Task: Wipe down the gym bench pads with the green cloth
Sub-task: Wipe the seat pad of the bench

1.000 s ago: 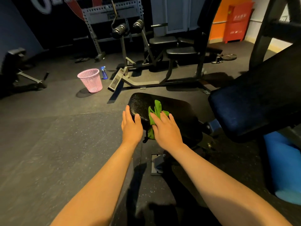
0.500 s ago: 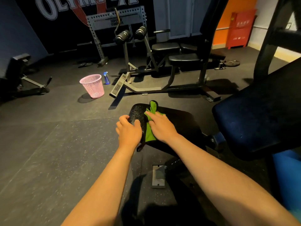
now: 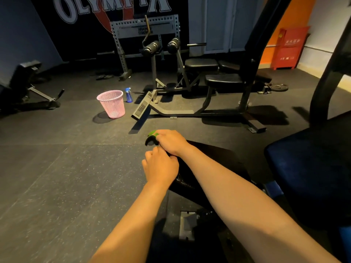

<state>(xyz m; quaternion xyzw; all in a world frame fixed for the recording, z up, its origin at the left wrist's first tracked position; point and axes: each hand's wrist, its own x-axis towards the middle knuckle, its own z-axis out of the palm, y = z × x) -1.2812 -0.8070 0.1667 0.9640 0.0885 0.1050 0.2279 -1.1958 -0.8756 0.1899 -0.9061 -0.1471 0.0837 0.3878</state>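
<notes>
At the far corner of the black bench pad, the right hand clutches the green cloth; the left hand grips its side edge.

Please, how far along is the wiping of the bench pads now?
Done: no wiped area can be told apart. In hand: the right hand grips the green cloth over the far end of the black pad, while the left hand grips its edge. Left: the blue pad beside it shows no cloth on it.
</notes>
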